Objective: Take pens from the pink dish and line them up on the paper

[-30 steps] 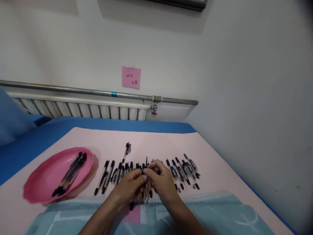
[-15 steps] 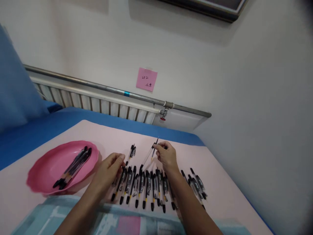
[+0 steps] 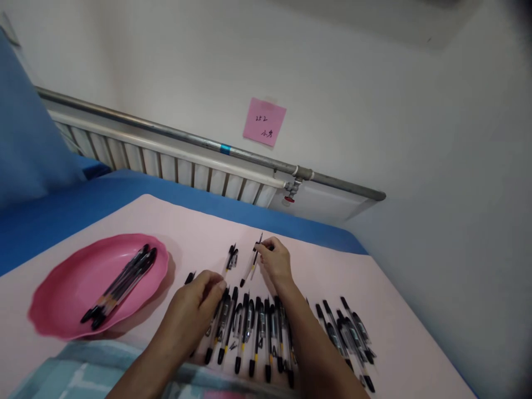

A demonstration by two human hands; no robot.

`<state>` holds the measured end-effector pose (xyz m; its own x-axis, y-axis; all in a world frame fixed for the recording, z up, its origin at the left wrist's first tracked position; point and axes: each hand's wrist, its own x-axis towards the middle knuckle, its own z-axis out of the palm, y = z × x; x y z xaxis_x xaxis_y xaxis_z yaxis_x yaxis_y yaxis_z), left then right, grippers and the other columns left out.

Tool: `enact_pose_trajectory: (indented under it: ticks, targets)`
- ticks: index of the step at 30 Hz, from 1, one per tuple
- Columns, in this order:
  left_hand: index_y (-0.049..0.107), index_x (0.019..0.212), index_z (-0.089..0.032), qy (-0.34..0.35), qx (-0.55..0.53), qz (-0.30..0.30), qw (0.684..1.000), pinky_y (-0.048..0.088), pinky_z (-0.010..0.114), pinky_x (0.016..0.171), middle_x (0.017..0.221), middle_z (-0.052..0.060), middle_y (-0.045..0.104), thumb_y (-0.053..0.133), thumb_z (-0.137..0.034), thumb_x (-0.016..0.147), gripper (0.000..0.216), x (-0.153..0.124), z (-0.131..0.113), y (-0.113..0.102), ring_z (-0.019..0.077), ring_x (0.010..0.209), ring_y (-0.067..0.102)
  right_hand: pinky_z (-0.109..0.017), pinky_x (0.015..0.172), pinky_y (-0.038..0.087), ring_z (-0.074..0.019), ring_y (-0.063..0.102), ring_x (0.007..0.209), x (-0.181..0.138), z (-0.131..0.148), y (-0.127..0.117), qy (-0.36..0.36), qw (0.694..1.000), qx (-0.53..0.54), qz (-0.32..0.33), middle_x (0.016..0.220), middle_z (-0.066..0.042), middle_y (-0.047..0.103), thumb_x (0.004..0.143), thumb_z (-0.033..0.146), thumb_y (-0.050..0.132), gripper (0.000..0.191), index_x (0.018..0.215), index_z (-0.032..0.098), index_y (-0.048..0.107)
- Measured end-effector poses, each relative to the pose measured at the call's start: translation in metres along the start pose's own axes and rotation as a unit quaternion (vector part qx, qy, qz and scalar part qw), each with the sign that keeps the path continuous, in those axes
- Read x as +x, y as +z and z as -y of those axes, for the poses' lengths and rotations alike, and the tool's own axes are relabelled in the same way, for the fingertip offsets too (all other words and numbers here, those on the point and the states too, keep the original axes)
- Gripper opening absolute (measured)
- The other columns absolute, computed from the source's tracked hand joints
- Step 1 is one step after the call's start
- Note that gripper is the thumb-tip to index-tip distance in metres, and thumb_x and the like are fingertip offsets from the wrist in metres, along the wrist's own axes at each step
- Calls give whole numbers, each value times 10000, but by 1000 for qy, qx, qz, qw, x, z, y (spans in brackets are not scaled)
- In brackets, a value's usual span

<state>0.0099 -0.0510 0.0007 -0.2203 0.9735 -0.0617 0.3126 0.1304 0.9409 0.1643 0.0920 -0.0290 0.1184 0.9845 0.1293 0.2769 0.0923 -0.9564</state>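
Note:
My right hand (image 3: 276, 263) pinches a clear-barrelled gel pen (image 3: 248, 269) near its top, with a thin dark point sticking up past the fingers and its black end down toward the sheet. My left hand (image 3: 193, 310) is closed, thumb against fingers, at the left end of a row of gel pens (image 3: 251, 338); whatever lies between its fingertips is hidden. These pens have black ends and yellow bands, and loose black caps lie among them. Just beyond my left fingertips lies an uncapped pen (image 3: 229, 257) with a cap (image 3: 235, 258) beside it.
A pink scalloped dish (image 3: 54, 288) on the left holds several pens (image 3: 122, 282). More pens and caps (image 3: 347, 332) lie to the right of my right forearm. Pale pink sheet (image 3: 183, 221) covers the blue table surface (image 3: 249, 210). Behind it are a radiator (image 3: 166, 163) and pipe (image 3: 183, 137).
The view has shifted a little. The held pen's lower end has moved away from the row, beyond its far ends. My left hand stays closed near the row's left end.

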Motion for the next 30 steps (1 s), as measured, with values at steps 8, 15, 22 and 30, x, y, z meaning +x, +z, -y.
enact_pose_trajectory:
  ticks: [8, 15, 22, 30]
  targets:
    - [611, 765, -222, 10, 13, -2, 1000, 357, 246, 560, 636, 13, 623, 520, -391, 758, 193, -1, -2, 0, 183, 616, 551, -216, 376, 307, -107, 426, 377, 3, -19, 10, 25, 1000, 15, 11, 408, 82, 430, 611, 317, 601, 168, 593, 210, 473]
    - [585, 822, -213, 15, 73, 21, 997, 378, 255, 587, 686, 4, 638, 406, -407, 805, 264, -2, -8, -3, 173, 657, 571, -206, 399, 379, -116, 508, 423, 5, -20, 10, 26, 999, 21, 15, 442, 77, 463, 592, 319, 605, 178, 601, 197, 475]
    - [572, 870, -199, 17, 97, 27, 995, 404, 275, 628, 754, 25, 656, 377, -407, 811, 290, -2, -8, -3, 182, 700, 591, -179, 308, 350, -96, 461, 343, -6, -7, 3, 58, 997, -10, 44, 392, 84, 433, 597, 219, 567, 131, 565, 197, 442]
    - [563, 879, -204, 19, 123, 35, 992, 401, 275, 643, 778, 28, 662, 368, -387, 823, 273, -3, -6, -3, 188, 728, 600, -178, 313, 390, -100, 483, 322, -9, -10, 3, 83, 994, -40, 67, 356, 80, 445, 633, 169, 521, 105, 585, 198, 432]
